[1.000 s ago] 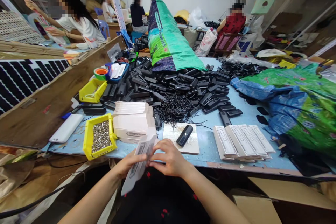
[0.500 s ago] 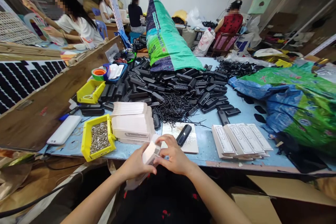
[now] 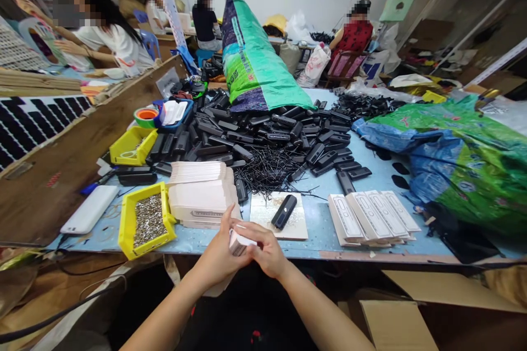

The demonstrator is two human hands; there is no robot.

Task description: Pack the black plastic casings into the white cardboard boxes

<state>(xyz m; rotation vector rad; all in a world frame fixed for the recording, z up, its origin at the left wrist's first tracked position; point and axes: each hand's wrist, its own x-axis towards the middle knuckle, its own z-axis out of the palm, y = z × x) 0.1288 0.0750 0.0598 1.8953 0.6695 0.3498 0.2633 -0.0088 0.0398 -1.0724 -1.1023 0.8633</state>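
Near the table's front edge, my left hand (image 3: 219, 255) is wrapped round a small pale box (image 3: 240, 243). My right hand (image 3: 265, 248) closes on the same box from the other side, its fingers over the top end. Much of the box is hidden by my hands. Just behind them stands a thick stack of pale flat boxes (image 3: 201, 192). A black plastic piece (image 3: 284, 211) lies on a white board (image 3: 260, 209) to the right. Farther right, several printed boxes (image 3: 381, 216) lean in a row.
Small metal parts fill a yellow bin (image 3: 127, 225), with a white device (image 3: 89, 210) beside it. Black casings (image 3: 263, 126) and thin black strips (image 3: 269, 167) cover the middle. Large green bags (image 3: 473, 159) lie right. A cardboard box (image 3: 395, 323) sits below. Several people work beyond.
My right hand has closed over the box's top end, and the box now sits lower between both hands. The view has shifted slightly, moving the table's things to the left.
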